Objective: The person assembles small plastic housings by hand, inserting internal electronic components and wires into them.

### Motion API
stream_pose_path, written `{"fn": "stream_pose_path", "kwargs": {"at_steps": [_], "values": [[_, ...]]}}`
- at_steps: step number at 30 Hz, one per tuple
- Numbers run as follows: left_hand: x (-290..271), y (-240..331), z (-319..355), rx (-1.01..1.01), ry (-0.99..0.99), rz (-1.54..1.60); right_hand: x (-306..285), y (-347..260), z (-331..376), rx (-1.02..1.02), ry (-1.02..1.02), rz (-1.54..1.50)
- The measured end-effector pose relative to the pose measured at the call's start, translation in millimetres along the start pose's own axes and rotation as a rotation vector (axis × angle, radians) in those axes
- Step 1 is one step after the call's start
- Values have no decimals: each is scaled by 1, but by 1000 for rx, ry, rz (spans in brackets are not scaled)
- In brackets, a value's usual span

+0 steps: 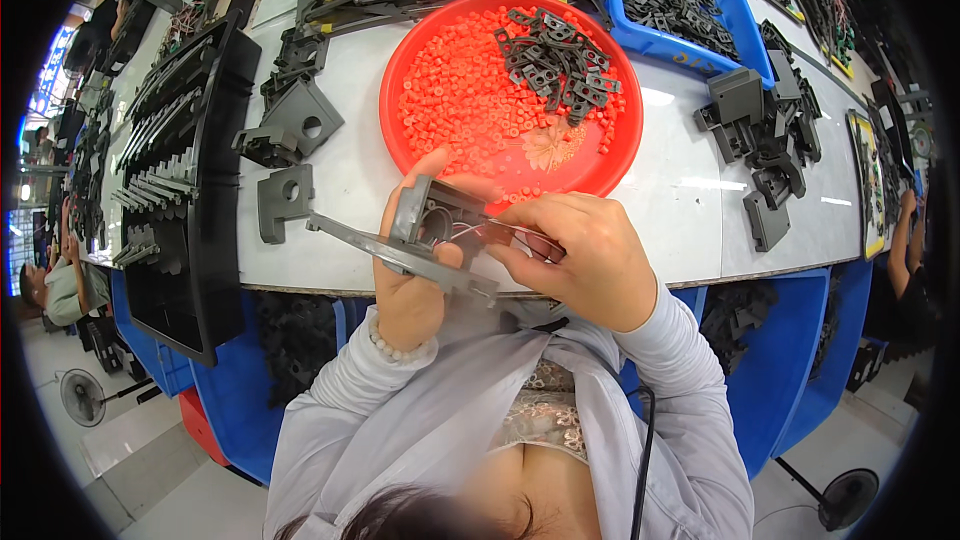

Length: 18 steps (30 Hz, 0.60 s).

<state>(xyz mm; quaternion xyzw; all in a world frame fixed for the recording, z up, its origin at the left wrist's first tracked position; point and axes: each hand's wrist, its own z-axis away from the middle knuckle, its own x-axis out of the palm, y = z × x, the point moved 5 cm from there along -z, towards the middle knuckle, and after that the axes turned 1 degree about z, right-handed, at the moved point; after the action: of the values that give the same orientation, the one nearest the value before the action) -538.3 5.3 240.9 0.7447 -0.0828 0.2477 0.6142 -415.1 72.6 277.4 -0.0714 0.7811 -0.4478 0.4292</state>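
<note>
Head view: left hand (410, 275), right hand (585, 260) fingers both grip one grey housing (432, 225).

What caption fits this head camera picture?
Left hand holds a grey plastic part; right hand works its wires, by a red tray.

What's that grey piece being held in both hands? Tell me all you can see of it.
The grey part looks like moulded plastic: a small open box-like housing on a long flat arm that runs out to the left. Thin wires, red and pale, come out of the housing's open side. It is held tilted above the white table's near edge, just in front of the red tray. The left hand grips it from below, thumb on top; the right hand pinches the wires.
</note>
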Motion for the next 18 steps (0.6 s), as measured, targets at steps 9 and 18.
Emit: {"fn": "stream_pose_path", "kwargs": {"at_steps": [9,18], "values": [[-4,-5,-1,-53,39,56,2,4,0,-38,21,-41],[-7,-8,1,-59,32,-24,4,3,2,-115,103,22]]}}
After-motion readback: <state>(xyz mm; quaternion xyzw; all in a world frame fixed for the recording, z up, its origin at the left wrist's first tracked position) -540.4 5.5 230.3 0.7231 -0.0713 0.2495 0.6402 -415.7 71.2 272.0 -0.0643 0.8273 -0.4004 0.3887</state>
